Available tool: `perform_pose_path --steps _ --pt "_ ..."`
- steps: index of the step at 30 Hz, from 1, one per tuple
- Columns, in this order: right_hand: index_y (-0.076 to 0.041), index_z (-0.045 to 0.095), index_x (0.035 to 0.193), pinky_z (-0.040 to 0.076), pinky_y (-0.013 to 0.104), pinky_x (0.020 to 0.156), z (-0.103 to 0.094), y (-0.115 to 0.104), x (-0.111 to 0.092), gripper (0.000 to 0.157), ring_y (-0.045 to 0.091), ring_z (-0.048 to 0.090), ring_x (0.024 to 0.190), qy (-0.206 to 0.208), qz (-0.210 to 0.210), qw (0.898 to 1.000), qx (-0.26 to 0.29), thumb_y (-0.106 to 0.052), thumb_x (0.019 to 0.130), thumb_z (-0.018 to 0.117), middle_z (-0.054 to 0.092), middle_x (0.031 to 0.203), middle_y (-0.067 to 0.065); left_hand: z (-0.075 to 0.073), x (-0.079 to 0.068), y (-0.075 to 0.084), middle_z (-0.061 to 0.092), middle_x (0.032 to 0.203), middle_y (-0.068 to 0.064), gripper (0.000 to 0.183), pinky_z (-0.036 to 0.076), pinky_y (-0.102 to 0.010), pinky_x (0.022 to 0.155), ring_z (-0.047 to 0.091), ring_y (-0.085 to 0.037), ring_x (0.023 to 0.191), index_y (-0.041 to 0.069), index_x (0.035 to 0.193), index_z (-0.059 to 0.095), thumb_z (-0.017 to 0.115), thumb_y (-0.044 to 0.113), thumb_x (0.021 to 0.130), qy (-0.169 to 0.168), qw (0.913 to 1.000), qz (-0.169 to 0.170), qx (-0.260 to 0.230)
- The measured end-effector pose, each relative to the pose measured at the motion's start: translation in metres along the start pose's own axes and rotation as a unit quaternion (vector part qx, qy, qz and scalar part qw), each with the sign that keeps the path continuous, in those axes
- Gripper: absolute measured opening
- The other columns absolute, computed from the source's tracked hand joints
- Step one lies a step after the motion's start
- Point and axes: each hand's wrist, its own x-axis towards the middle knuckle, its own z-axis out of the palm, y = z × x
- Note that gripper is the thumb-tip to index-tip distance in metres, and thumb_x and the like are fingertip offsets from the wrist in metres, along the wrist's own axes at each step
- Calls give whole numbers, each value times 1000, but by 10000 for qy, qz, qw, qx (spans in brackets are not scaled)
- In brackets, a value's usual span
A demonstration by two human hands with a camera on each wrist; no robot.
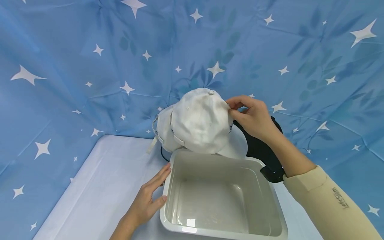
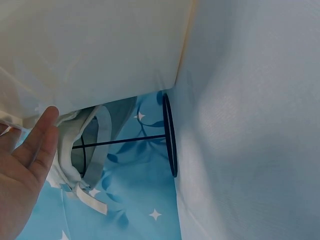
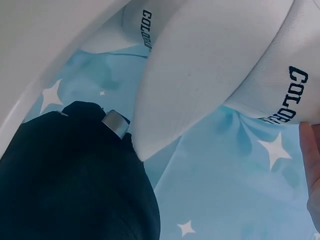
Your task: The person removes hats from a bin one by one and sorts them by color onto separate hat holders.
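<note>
A white baseball cap [image 1: 201, 123] with dark lettering on its front stands above the far rim of a pale plastic bin [image 1: 223, 231]. My right hand [image 1: 253, 116] pinches the upper front of this cap between thumb and forefinger; the right wrist view shows a fingertip [image 3: 311, 155] at the lettering. A second white cap [image 1: 165, 126] overlaps behind it on the left, its strap hanging. In the left wrist view a black wire stand [image 2: 125, 141] reaches into a cap's opening. My left hand [image 1: 147, 196] rests its outstretched fingers against the bin's left rim.
A black fabric thing [image 1: 261, 143] with a metal clasp [image 3: 116, 124] lies behind and right of the bin, under my right forearm. White cloth [image 1: 99, 186] covers the table. A blue curtain [image 1: 120, 66] with white stars closes off the back and both sides.
</note>
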Motion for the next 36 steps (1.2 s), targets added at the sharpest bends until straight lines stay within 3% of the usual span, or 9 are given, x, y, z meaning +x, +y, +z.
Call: perform_pose_path --steps 10,27,36 --pt "-5 77 119 50 14 73 17 4 18 26 17 64 91 -29 85 9998 152 1 96 66 72 102 11 0 0 0 37 166 -18 74 57 -45 92 43 -22 149 1 158 44 57 5 86 33 10000 33 3" --pt "-4 78 118 52 19 73 53 14 38 27 20 66 94 79 25 9994 348 3 95 65 73 103 10 0 0 0 36 167 -16 72 56 -40 93 44 -23 149 3 158 44 57 8 88 15 10000 57 49" --pt "-4 78 117 58 37 78 78 20 45 25 22 68 96 245 -51 9985 496 1 96 65 73 103 11 0 1 0 36 167 -14 73 56 -40 93 44 -22 149 4 159 44 58 7 87 6 10000 -39 21"
